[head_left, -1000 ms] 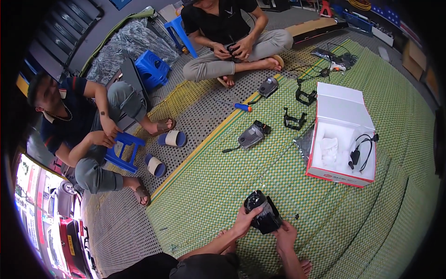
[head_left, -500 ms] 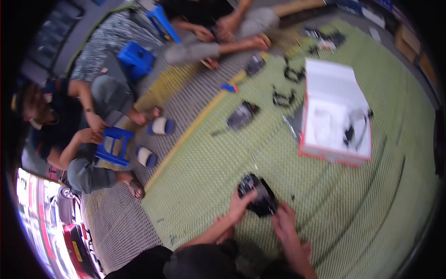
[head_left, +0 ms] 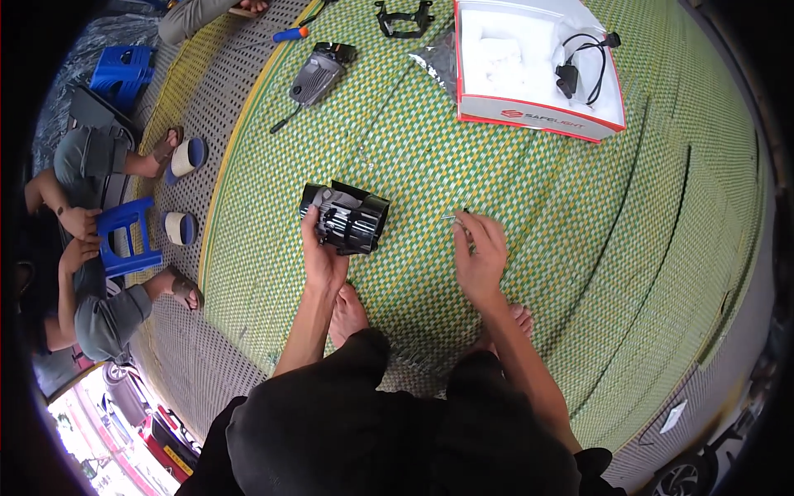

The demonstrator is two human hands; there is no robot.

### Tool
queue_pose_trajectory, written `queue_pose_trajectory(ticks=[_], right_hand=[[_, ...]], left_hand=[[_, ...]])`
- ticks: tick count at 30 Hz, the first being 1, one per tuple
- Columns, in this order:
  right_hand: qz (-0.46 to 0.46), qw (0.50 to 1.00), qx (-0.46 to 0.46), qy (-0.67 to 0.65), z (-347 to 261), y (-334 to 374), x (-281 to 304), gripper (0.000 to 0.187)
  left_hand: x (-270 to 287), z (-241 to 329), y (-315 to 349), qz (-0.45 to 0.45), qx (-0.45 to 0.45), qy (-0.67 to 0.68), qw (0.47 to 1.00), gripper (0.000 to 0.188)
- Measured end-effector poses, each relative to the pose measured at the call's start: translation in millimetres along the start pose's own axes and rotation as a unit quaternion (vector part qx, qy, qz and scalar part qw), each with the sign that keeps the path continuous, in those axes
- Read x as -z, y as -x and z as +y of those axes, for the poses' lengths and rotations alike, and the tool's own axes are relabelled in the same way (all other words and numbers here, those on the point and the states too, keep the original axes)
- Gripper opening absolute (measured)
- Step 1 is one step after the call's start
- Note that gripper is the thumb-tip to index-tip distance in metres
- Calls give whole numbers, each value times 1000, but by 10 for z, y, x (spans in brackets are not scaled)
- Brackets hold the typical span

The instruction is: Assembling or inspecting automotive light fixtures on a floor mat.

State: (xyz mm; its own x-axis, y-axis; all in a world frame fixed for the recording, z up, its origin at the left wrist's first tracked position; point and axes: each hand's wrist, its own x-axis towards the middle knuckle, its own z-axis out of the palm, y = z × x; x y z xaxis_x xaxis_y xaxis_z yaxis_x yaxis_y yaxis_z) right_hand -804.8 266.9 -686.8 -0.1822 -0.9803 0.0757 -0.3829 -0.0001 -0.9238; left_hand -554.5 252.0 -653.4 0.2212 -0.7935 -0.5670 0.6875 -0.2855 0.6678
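Note:
My left hand [head_left: 321, 256] is closed round a black projector lamp unit [head_left: 351, 223] with a glossy barrel and a grey finned part. It holds the lamp just above the woven mat, lying roughly sideways. To the right, apart from the lamp, my right hand [head_left: 481, 256] pinches a small thin metal piece [head_left: 449, 217] between thumb and forefinger. That piece looks like a screw but is too small to be sure. A second lamp unit [head_left: 318, 76], grey and finned with a short cable, lies farther off on the mat.
An open white box [head_left: 538, 117] with red edges stands at the far right, a black cable [head_left: 600, 70] inside. Beside it lie a plastic bag [head_left: 437, 62] and a black bracket [head_left: 404, 21]. A person [head_left: 62, 223] sits at left near a blue stool [head_left: 128, 238] and slippers [head_left: 179, 228].
My view has tipped downward, so the box and mat sit higher in it. My right hand has come away from the lamp and now pinches the small piece; my left hand keeps the lamp.

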Motion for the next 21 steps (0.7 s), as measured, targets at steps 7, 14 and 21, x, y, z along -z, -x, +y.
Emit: queue_pose_trajectory(ticks=[7, 14, 21], right_hand=[[-178, 941, 232, 169, 348, -371, 195, 28], [-193, 944, 220, 153, 272, -848, 140, 20], [-160, 957, 213, 115, -83, -1543, -689, 16]], left_hand=[[-73, 105, 71, -7, 17, -5, 1000, 49], [-117, 404, 96, -32, 15, 32, 999, 53], [466, 584, 237, -9, 30, 55, 998, 54]])
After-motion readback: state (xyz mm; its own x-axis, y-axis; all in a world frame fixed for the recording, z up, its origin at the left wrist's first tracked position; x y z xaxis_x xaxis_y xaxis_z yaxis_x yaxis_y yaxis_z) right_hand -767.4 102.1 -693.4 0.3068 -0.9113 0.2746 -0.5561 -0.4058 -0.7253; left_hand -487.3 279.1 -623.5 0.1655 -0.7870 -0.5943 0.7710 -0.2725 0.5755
